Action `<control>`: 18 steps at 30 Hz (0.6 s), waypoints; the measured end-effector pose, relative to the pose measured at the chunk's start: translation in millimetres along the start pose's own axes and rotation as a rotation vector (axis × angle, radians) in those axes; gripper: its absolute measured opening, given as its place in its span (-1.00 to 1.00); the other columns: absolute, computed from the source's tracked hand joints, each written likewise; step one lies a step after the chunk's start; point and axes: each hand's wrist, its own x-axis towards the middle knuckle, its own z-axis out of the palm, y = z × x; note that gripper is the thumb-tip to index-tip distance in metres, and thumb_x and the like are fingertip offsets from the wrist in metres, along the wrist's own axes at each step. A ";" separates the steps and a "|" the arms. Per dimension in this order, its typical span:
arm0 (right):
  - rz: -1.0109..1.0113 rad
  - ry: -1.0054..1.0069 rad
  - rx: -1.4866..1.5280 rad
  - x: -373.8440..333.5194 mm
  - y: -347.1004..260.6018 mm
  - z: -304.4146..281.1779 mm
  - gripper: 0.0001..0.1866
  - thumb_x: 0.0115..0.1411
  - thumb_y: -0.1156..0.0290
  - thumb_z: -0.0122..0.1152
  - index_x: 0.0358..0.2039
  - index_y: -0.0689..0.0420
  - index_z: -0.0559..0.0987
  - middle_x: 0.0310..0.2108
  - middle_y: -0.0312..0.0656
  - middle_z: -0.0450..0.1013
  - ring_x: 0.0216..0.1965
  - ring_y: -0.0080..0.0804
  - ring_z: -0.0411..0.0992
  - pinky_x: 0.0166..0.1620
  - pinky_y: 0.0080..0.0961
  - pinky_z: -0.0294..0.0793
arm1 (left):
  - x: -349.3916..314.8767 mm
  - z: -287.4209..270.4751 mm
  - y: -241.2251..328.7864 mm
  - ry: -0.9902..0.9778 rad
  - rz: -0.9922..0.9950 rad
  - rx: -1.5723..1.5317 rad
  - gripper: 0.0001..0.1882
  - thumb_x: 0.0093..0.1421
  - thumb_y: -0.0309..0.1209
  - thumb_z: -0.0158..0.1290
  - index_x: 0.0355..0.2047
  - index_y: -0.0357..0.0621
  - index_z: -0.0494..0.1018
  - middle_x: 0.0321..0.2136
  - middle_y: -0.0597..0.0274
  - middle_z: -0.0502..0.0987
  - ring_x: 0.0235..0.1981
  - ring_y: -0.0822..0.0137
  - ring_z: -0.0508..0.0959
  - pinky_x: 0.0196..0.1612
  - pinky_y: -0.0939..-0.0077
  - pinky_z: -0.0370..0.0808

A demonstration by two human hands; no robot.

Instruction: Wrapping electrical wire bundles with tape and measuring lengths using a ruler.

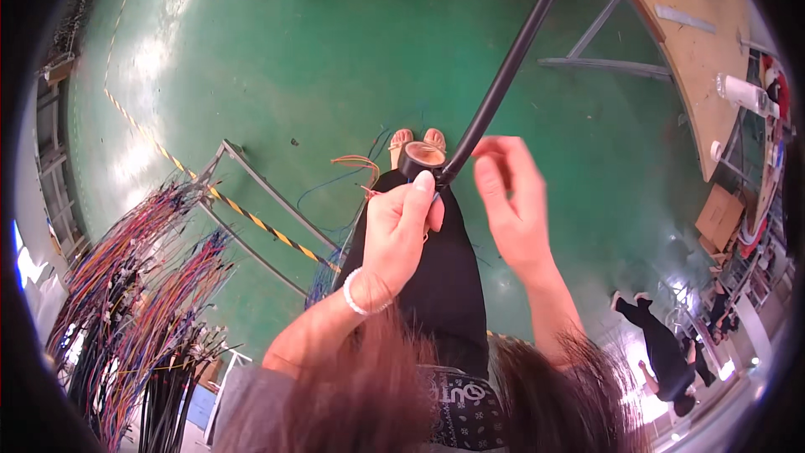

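My left hand [401, 222], with a white beaded bracelet on its wrist, is closed round the lower end of a long black tube [503, 71]. The thumb presses on top, and the tube slants up and away to the right. Right at the thumb tip sits a roll of black tape [410, 161] with a brown cardboard core; whether fingers also hold it I cannot make out. Thin orange and blue wires [356, 162] stick out left of this hand. Just right of the tube, my right hand [516, 205] is slightly blurred, its fingers loosely bent and thumb apart, holding nothing visible.
Thick bundles of coloured wires [147, 294] hang at the left beside a grey metal frame [268, 193]. Yellow-black tape [264, 226] marks the green floor [335, 59]. A wooden tabletop [700, 42] stands at upper right, cardboard boxes [719, 216] below it. Another person [662, 352] is at lower right.
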 end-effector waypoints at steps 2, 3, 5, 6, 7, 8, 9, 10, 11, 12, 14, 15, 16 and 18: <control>0.215 -0.219 0.408 -3.9 16.9 -0.9 -0.71 0.29 0.26 0.12 -0.29 0.28 0.56 -0.31 -0.29 0.39 -0.35 -0.60 0.30 -0.32 -0.67 0.26 | -1.3 -0.1 8.5 -0.054 -0.071 -0.038 -0.45 0.39 -0.16 -0.16 -0.72 -0.19 0.36 -0.78 0.52 0.23 -0.72 0.68 0.16 -0.65 0.66 0.07; 0.218 -0.214 0.405 -8.5 26.2 -7.9 -0.71 0.29 0.26 0.12 -0.29 0.28 0.56 -0.31 -0.29 0.39 -0.35 -0.60 0.30 -0.32 -0.67 0.26 | -2.2 -0.4 10.7 -0.089 -0.085 -0.062 -0.46 0.39 -0.17 -0.16 -0.71 -0.18 0.36 -0.77 0.52 0.23 -0.72 0.68 0.16 -0.65 0.66 0.07; -0.015 -0.247 -0.001 -11.3 34.5 -12.6 -0.76 0.23 0.34 0.19 -0.28 0.30 0.57 -0.34 -0.29 0.38 -0.36 -0.55 0.30 -0.32 -0.63 0.27 | 1.8 -4.5 11.7 -0.109 -0.102 -0.083 -0.48 0.38 -0.17 -0.16 -0.70 -0.18 0.36 -0.77 0.52 0.23 -0.72 0.68 0.16 -0.65 0.66 0.06; -0.009 -0.172 -0.068 -24.9 31.2 -16.6 -0.78 0.16 0.38 0.25 -0.31 0.30 0.59 -0.39 -0.29 0.36 -0.40 -0.51 0.28 -0.35 -0.58 0.26 | 6.6 -6.3 10.8 -0.138 -0.131 -0.096 -0.50 0.38 -0.19 -0.17 -0.67 -0.18 0.37 -0.76 0.53 0.24 -0.71 0.69 0.15 -0.65 0.66 0.05; -0.075 -0.150 -0.227 -35.6 22.8 -21.4 -0.78 0.15 0.37 0.27 -0.35 0.30 0.60 -0.48 -0.28 0.33 -0.46 -0.49 0.26 -0.40 -0.55 0.24 | 6.5 -10.5 8.2 -0.161 -0.170 -0.106 -0.52 0.38 -0.20 -0.18 -0.65 -0.17 0.38 -0.75 0.53 0.25 -0.70 0.70 0.15 -0.65 0.66 0.04; -0.105 -0.171 -0.249 -41.9 8.2 -22.0 -0.78 0.13 0.36 0.28 -0.37 0.30 0.60 -0.52 -0.28 0.32 -0.49 -0.48 0.26 -0.43 -0.55 0.24 | 7.2 -19.8 4.0 -0.189 -0.139 -0.139 -0.70 0.27 -0.26 -0.01 -0.54 -0.19 0.42 -0.71 0.43 0.35 -0.68 0.61 0.31 -0.62 0.64 0.21; -0.135 -0.191 -0.269 -44.0 -8.4 -22.4 -0.77 0.11 0.36 0.30 -0.38 0.30 0.61 -0.56 -0.27 0.31 -0.52 -0.48 0.25 -0.46 -0.55 0.23 | 2.9 -16.4 1.4 -0.180 -0.146 -0.137 -0.70 0.27 -0.26 -0.01 -0.54 -0.19 0.42 -0.71 0.43 0.35 -0.68 0.61 0.31 -0.62 0.64 0.21; -0.188 -0.222 -0.283 -37.5 -26.6 -18.1 -0.79 0.10 0.35 0.31 -0.40 0.28 0.61 -0.58 -0.27 0.29 -0.56 -0.49 0.23 -0.49 -0.56 0.21 | -3.7 -9.2 0.2 -0.104 0.188 0.121 -0.78 0.17 -0.31 0.08 -0.50 -0.21 0.43 -0.67 0.34 0.40 -0.65 0.52 0.39 -0.56 0.62 0.30; -0.243 -0.252 -0.292 -25.1 -39.3 -8.5 -0.80 0.09 0.35 0.32 -0.43 0.26 0.61 -0.61 -0.27 0.28 -0.59 -0.50 0.21 -0.52 -0.57 0.18 | -8.4 -6.6 -1.0 -0.028 0.522 0.386 -0.81 0.08 -0.36 0.17 -0.47 -0.22 0.45 -0.63 0.26 0.45 -0.62 0.43 0.48 -0.51 0.59 0.40; -0.338 -0.273 -0.407 -9.4 -47.2 4.4 -0.82 0.09 0.36 0.31 -0.47 0.24 0.61 -0.61 -0.27 0.28 -0.59 -0.51 0.24 -0.52 -0.58 0.20 | -7.1 -9.1 -10.0 -0.050 0.627 0.494 -0.75 -0.06 -0.45 0.26 -0.39 -0.26 0.45 -0.53 0.14 0.50 -0.51 0.29 0.58 -0.40 0.55 0.49; -0.427 -0.274 -0.541 12.7 -49.2 12.8 -0.83 0.09 0.37 0.30 -0.52 0.21 0.60 -0.62 -0.26 0.29 -0.59 -0.52 0.26 -0.52 -0.58 0.21 | -3.6 3.1 -18.9 0.029 0.467 0.292 -0.85 0.05 -0.48 0.18 -0.46 -0.29 0.43 -0.66 0.15 0.44 -0.65 0.42 0.45 -0.51 0.54 0.40; -0.454 -0.216 -0.636 19.0 -44.7 14.5 -0.83 0.13 0.35 0.27 -0.46 0.19 0.59 -0.60 -0.28 0.32 -0.56 -0.52 0.31 -0.50 -0.57 0.24 | -1.3 -0.2 -27.6 0.022 0.347 0.250 -0.87 0.09 -0.51 0.14 -0.48 -0.30 0.43 -0.72 0.16 0.40 -0.68 0.47 0.40 -0.53 0.53 0.37; -0.480 -0.171 -0.725 21.3 -37.5 18.0 -0.83 0.18 0.33 0.23 -0.41 0.18 0.59 -0.58 -0.29 0.36 -0.52 -0.53 0.36 -0.48 -0.56 0.27 | -3.9 8.8 -25.2 0.095 0.332 0.067 -0.71 0.27 -0.40 0.02 -0.58 -0.29 0.41 -0.80 0.30 0.30 -0.72 0.58 0.25 -0.62 0.55 0.22; -0.252 -0.007 -0.301 0.8 -28.4 15.3 -0.78 0.23 0.26 0.18 -0.36 0.18 0.54 -0.47 -0.27 0.43 -0.43 -0.51 0.42 -0.37 -0.54 0.38 | -3.4 -4.6 -12.6 0.056 0.181 0.089 -0.62 0.32 -0.31 -0.05 -0.61 -0.27 0.41 -0.79 0.38 0.28 -0.72 0.61 0.21 -0.63 0.57 0.16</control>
